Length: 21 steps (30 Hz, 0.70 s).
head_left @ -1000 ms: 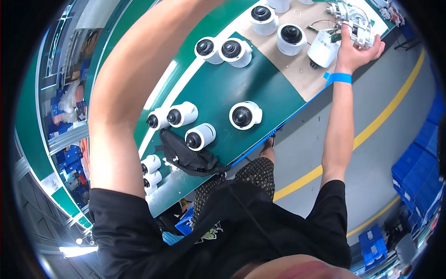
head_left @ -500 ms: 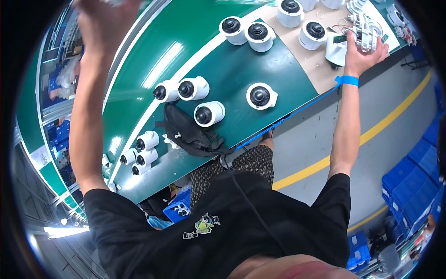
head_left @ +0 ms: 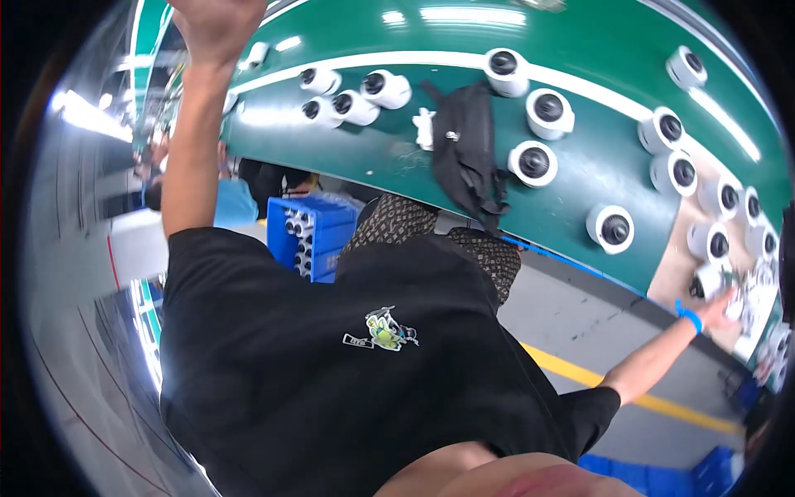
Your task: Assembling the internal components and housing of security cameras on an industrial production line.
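My left hand (head_left: 219,25) is raised at the upper left, and its fingers run out of the top of the picture. My right hand (head_left: 714,312), with a blue wrist strap (head_left: 688,316), reaches far right to a cluster of white plastic parts (head_left: 757,302). Blur smears its fingers, so their grip is unclear. Just beside that hand lies a white dome camera (head_left: 710,280) on its side. Another white dome camera (head_left: 708,241) stands behind it on the beige mat (head_left: 667,277).
A black bag (head_left: 464,141) lies on the green table (head_left: 571,199) among several white cameras with black domes. A blue coiled cord (head_left: 555,255) follows the front edge. Beneath the table's left part is a blue crate (head_left: 331,232) holding cameras. Yellow tape (head_left: 563,369) marks the floor.
The whole view has swung to the left, so the bag and cameras appear further right. My right hand is still by the white parts, my left still raised.
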{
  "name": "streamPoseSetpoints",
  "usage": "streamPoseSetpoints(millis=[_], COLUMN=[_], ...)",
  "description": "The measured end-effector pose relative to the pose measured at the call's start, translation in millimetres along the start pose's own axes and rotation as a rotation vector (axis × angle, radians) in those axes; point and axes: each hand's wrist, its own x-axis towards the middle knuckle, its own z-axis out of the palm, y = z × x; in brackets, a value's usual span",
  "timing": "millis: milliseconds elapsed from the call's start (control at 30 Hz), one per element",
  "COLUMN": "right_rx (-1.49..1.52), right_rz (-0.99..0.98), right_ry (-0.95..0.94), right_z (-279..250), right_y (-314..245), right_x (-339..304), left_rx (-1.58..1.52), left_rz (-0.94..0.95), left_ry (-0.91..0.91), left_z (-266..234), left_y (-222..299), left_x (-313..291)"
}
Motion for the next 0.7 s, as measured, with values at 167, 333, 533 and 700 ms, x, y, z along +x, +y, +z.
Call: streamPoseSetpoints(millis=[167, 333, 533, 700], right_rx=[0.042, 0.068, 0.2, 0.316], right_rz=[0.108, 0.277, 0.316, 0.29], right_ry=[0.026, 0.203, -0.076, -0.243], right_z=[24, 14, 44, 27], right_y=[-82, -96, -79, -84], right_x=[-31, -43, -87, -83], left_rx=[0.365, 0.693, 0.78, 0.809], left_rz=[-0.505, -0.724, -0.867, -1.02], left_ry=[-0.034, -0.203, -0.467, -0.562], left_z=[-112, -133, -128, -76], left_y=[-82, -111, -156, -173], left_x=[-114, -229, -420, -509])
